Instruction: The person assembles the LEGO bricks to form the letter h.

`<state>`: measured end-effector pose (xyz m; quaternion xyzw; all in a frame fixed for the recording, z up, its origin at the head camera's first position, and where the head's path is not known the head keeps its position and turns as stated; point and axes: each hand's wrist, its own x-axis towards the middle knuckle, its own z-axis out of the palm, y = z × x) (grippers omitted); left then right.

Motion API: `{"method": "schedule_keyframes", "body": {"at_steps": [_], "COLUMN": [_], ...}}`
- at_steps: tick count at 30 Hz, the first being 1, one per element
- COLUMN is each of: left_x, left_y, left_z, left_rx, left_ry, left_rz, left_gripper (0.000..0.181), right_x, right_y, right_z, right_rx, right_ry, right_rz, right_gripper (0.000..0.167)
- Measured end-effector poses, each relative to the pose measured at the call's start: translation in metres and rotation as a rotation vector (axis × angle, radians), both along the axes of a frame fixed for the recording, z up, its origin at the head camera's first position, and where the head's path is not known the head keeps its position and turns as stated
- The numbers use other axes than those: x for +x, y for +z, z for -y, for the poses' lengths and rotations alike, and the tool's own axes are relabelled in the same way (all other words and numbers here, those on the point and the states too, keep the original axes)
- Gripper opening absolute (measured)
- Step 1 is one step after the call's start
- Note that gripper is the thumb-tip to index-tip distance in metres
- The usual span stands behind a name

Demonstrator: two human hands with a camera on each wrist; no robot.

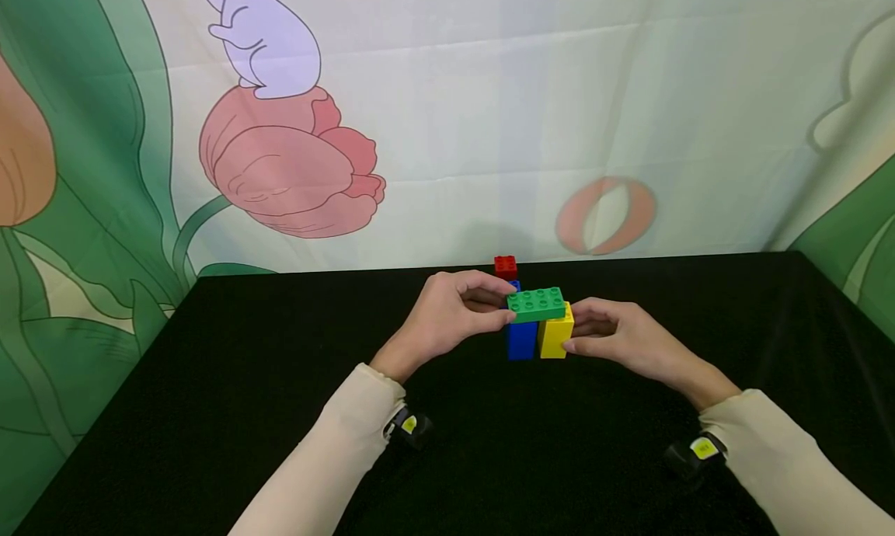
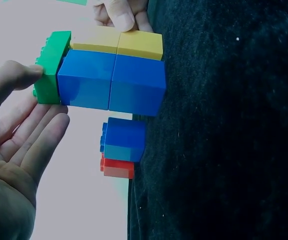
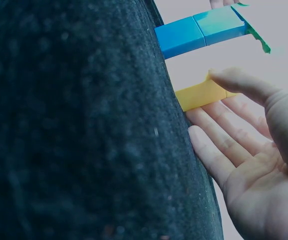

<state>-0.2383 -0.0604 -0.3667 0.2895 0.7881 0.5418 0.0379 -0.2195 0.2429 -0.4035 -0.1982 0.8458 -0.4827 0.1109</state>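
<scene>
A green brick (image 1: 537, 304) lies across the tops of a blue stack (image 1: 521, 340) and a yellow stack (image 1: 555, 335), two bricks tall each. My left hand (image 1: 454, 314) pinches the green brick's left end, thumb in front. With thumb and fingers, my right hand (image 1: 622, 338) holds the yellow stack from its right side. In the left wrist view the green brick (image 2: 53, 70) sits at the top of the blue stack (image 2: 111, 82); whether it is pressed down fully I cannot tell. The right wrist view shows my right thumb against the yellow stack (image 3: 203, 94).
Behind the blue stack stand a blue brick (image 2: 126, 139) and a red brick (image 1: 506, 267), near the back edge of the black-covered table (image 1: 280, 412). A printed curtain (image 1: 447, 132) hangs behind the table.
</scene>
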Motion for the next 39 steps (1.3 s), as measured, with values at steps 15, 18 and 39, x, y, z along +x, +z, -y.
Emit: {"method": "schedule_keyframes", "body": {"at_steps": [15,18,39], "left_x": [0.001,0.002,-0.001], "left_y": [-0.002,-0.002,-0.018], "left_z": [0.0,0.0,-0.004], "left_rx": [-0.009,-0.006,0.094], "left_ry": [0.011,0.014,-0.023], "left_rz": [-0.022,-0.022,-0.01], "left_gripper": [0.026,0.026,0.033], "right_x": [-0.001,-0.001,0.0], "right_y": [0.0,0.0,-0.001], "right_z": [0.001,0.001,0.0], "right_rx": [0.006,0.004,-0.006], "right_ry": [-0.002,-0.001,0.003], "right_rz": [-0.005,-0.006,-0.003], "right_gripper": [0.045,0.045,0.045]}}
